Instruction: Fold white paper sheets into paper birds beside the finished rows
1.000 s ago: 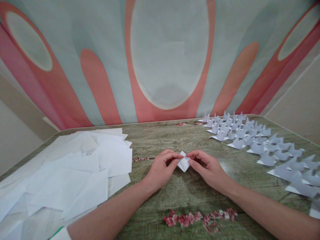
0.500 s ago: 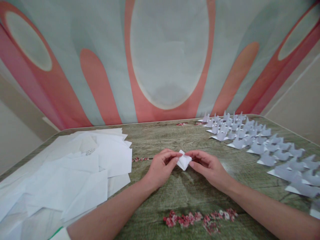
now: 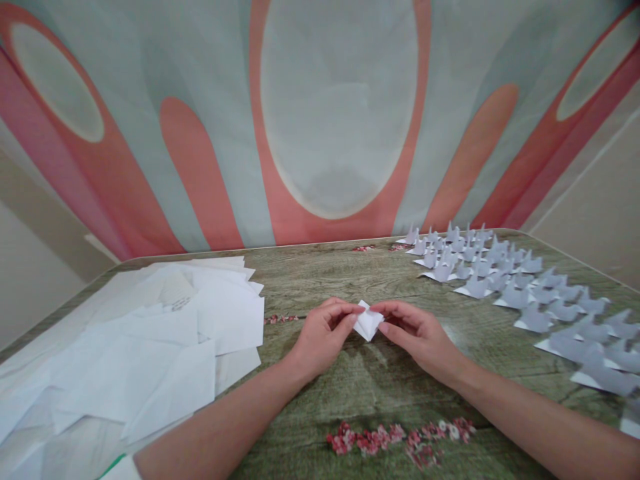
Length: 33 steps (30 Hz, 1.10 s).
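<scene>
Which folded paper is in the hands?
The small white diamond-shaped paper, pinched between the left hand and the right hand. The other folded papers stand untouched on the right of the table.

Wood-grain table (image 3: pixel 310 277): white sheets (image 3: pixel 160 360) heaped left, folded paper birds (image 3: pixel 534 319) in rows right.

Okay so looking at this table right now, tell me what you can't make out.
Head view: the back of the folded paper, hidden by its front; the left hand and right hand also cover parts of its edges.
Head view: dark marks on the paper pile, too small and blurred to read.
Head view: the nearest paper bird, cut off by the right edge.
Head view: the white sleeve, cut off by the bottom edge.
</scene>
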Available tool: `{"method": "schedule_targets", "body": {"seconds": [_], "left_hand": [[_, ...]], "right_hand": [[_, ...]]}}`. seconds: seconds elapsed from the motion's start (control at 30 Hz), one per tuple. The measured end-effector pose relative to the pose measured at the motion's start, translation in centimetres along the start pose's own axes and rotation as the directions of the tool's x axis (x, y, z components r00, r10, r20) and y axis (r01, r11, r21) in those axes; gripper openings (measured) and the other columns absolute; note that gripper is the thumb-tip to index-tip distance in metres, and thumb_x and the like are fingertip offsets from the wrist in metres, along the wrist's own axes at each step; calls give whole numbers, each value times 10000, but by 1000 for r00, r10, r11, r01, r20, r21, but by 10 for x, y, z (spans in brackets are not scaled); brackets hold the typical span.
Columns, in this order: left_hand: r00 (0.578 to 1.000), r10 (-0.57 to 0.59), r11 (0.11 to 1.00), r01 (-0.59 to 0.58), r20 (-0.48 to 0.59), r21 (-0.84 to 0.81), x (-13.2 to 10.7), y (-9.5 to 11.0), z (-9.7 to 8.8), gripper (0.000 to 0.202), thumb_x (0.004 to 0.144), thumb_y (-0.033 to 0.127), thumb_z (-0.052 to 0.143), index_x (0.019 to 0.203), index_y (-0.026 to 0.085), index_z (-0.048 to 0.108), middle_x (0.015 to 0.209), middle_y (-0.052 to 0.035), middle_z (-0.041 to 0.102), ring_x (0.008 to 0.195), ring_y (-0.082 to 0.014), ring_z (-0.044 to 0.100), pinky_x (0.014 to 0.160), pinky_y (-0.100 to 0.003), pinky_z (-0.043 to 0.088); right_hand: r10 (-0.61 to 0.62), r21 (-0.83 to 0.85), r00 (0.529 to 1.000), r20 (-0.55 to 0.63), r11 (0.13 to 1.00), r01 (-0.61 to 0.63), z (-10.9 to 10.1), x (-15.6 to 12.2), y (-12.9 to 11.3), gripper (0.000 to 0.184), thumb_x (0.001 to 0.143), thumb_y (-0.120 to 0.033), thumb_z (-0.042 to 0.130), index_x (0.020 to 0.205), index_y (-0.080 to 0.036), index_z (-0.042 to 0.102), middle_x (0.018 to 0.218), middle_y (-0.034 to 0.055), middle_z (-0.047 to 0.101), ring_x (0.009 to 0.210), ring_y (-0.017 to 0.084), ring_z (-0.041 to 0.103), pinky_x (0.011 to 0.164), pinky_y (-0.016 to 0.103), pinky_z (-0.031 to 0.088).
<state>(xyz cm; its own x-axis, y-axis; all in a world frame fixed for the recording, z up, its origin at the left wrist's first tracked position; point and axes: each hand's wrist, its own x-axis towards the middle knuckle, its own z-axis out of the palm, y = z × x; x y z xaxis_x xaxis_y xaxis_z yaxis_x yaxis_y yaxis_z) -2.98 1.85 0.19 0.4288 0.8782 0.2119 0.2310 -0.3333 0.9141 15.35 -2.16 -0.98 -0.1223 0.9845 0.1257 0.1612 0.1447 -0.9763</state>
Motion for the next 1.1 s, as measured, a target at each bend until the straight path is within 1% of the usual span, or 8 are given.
{"method": "schedule_targets", "body": {"seconds": [0.17,0.27,0.43,0.63,0.7,0.9,1.1], "left_hand": [[1000,-12,999,12,23,-31,1,0,0,185,826,206,531,923,175,684,877,-53,609,846,-164,570,771,-275,440],[998,-16,997,20,56,-77,1,-1,0,204,812,226,559,972,171,674,921,-62,593,861,-166,568,781,-284,450],[993,-4,985,24,116,-171,-1,-3,2,362,755,241,641,1114,213,609,1046,-65,558,910,-168,563,827,-323,471],[987,-10,964,52,160,-262,-1,-5,2,468,687,223,706,1141,216,589,1090,-67,537,925,-170,575,857,-339,474],[987,-10,963,53,159,-265,-1,-5,2,469,683,222,707,1137,214,593,1093,-67,537,927,-168,576,859,-333,472],[988,-5,976,38,152,-215,-1,-4,2,412,735,234,660,1141,216,591,1086,-69,539,937,-167,571,862,-335,470],[988,-1,970,39,156,-240,-1,-4,2,435,710,219,684,1135,200,593,1078,-68,531,919,-163,576,853,-325,474]], "right_hand": [[-5,8,1000,-2,1000,5,0,0,0,267,799,-325,575,1029,-190,604,951,57,661,817,172,597,728,306,489],[5,28,1000,-13,1000,-5,-1,0,0,262,800,-325,573,1024,-193,604,922,47,660,801,162,592,725,294,483],[10,27,998,-58,1000,-8,-1,1,0,262,789,-344,582,1004,-198,614,920,40,657,821,163,594,754,298,479],[5,19,998,-63,1000,-4,-1,2,2,269,788,-352,583,1003,-194,614,902,41,657,806,164,594,741,299,482],[10,29,998,-64,1000,-9,-1,2,1,263,787,-345,585,1002,-196,613,903,38,656,809,163,593,747,296,479],[6,68,998,-61,998,-2,-2,1,-1,231,791,-308,584,994,-203,618,932,29,656,839,153,591,771,275,462],[10,50,996,-91,999,-5,-1,1,-3,232,785,-329,583,972,-202,634,917,34,666,829,169,602,758,293,476]]}}
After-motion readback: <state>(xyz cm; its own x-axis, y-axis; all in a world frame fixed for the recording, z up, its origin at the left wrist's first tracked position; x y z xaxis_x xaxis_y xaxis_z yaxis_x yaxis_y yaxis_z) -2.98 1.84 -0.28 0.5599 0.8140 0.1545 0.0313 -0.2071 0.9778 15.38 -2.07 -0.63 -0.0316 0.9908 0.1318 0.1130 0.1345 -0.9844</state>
